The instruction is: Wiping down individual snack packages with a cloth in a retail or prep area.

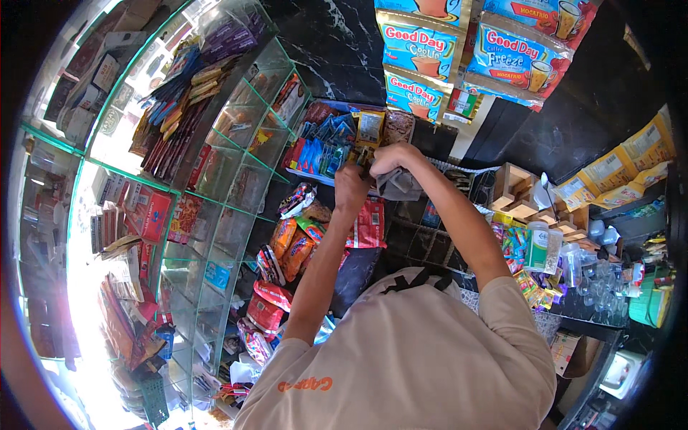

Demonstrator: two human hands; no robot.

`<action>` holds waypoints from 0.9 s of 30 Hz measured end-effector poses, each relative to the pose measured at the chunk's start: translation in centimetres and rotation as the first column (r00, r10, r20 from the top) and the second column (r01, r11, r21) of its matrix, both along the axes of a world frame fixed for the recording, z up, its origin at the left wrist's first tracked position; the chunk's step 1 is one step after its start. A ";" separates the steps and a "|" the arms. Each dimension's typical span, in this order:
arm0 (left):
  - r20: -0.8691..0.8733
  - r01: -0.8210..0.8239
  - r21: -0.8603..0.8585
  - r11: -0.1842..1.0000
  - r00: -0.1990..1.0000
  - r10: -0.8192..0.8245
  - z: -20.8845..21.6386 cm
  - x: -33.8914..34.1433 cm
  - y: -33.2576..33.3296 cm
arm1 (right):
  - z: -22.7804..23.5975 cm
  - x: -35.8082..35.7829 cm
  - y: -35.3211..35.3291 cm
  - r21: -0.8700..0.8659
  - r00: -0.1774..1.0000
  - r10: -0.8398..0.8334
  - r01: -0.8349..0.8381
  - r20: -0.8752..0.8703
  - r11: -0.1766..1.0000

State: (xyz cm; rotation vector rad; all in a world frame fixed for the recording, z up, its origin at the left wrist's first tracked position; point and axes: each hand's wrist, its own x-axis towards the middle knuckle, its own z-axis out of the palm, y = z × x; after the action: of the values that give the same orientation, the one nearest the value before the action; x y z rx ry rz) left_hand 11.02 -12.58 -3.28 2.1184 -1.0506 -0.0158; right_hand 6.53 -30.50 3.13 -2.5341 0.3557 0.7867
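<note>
My left hand (351, 188) is at the front edge of a pale blue tray (309, 174) packed with small sachets. Its fingers are bent round something dark that I cannot make out. Close beside it, my right hand (398, 158) is closed on a grey cloth (398, 186), which hangs down below the fingers. Inside the tray are blue packets (335, 133) and a yellow-brown packet (370, 127). Just below the cloth lies a red packet (368, 223).
Glass shelves (236, 150) filled with packets run along the left. Strips of blue coffee sachets (419, 54) hang overhead. Orange snack packs (295, 252) are piled below my left forearm. At right stand a wooden rack (512, 188), jars (539, 244) and glasses (603, 287).
</note>
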 end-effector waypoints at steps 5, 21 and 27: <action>0.105 -0.025 -0.029 0.999 0.994 0.027 -0.1 -0.2 0.1 | -0.3 -0.7 -0.7 0.102 0.996 -0.086 0.087 -0.014 0.991; 0.193 -0.128 0.127 0.984 0.976 0.102 1.5 -1.1 0.6 | -0.5 -0.7 -0.9 0.013 0.975 -0.122 0.122 0.188 0.992; 0.153 -0.158 0.073 0.985 0.977 0.145 1.8 -1.9 1.1 | -2.4 -2.4 -1.3 0.079 0.896 -0.182 0.165 0.404 0.983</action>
State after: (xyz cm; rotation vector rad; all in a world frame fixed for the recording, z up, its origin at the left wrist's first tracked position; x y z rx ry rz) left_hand 9.07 -11.51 -1.50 2.3004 -0.9845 0.1761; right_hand 4.09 -31.84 0.72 -2.5006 0.4086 0.1800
